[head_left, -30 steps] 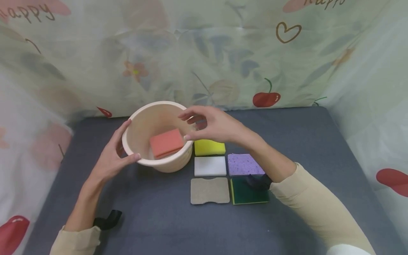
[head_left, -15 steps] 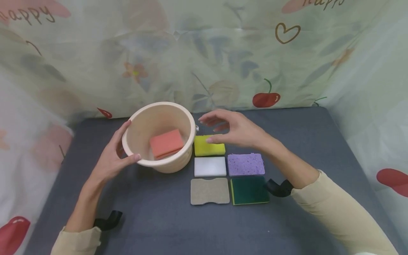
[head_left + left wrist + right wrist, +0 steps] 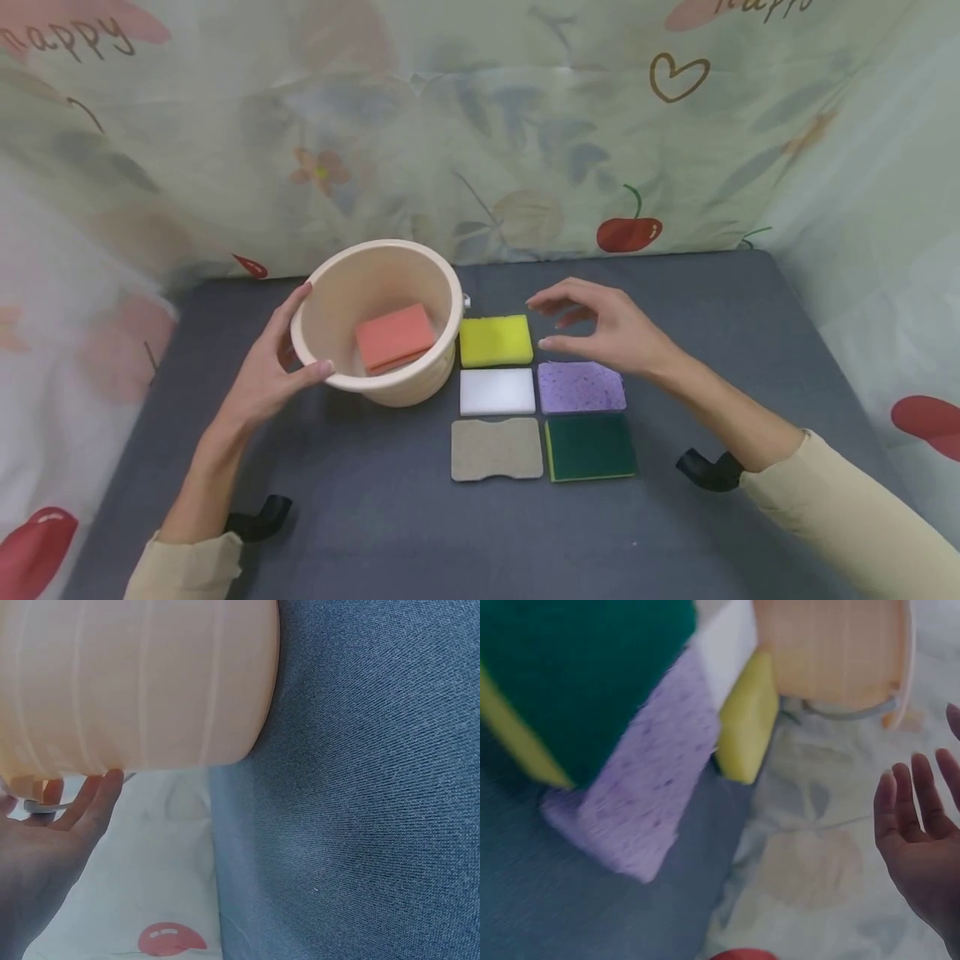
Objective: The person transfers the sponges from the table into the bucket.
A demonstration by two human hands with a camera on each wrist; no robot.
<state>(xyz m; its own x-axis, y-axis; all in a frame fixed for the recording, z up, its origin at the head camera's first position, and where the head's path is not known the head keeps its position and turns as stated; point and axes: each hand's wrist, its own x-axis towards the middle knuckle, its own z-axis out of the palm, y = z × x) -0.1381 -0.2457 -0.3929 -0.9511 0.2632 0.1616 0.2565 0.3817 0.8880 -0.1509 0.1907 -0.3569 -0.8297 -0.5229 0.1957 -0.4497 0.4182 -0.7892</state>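
My left hand point(image 3: 255, 379) holds the cream bucket point(image 3: 412, 392) at its left side, thumb on the rim and fingers against the outer wall; the left wrist view shows them near the wire handle point(image 3: 67, 805). Inside the bucket, at the bottom, an orange sponge point(image 3: 396, 335) lies over another orange piece, mostly covered. My right hand point(image 3: 615, 329) hovers with fingers loosely bent and nothing in them, just behind the purple speckled sponge point(image 3: 581, 388). Left of that hand lies a yellow sponge point(image 3: 497, 341), close beside the bucket.
A white sponge point(image 3: 497, 392), a grey notched pad point(image 3: 497, 450) and a green scouring sponge point(image 3: 591, 448) with a yellow edge lie in rows with the purple and yellow ones on the dark cloth-covered table point(image 3: 420, 533). A printed curtain point(image 3: 480, 125) encloses the back and sides.
My right hand has moved away from above the bucket's right rim, rightward and slightly toward me, uncovering the yellow and purple sponges. The left hand and bucket have stayed in place.
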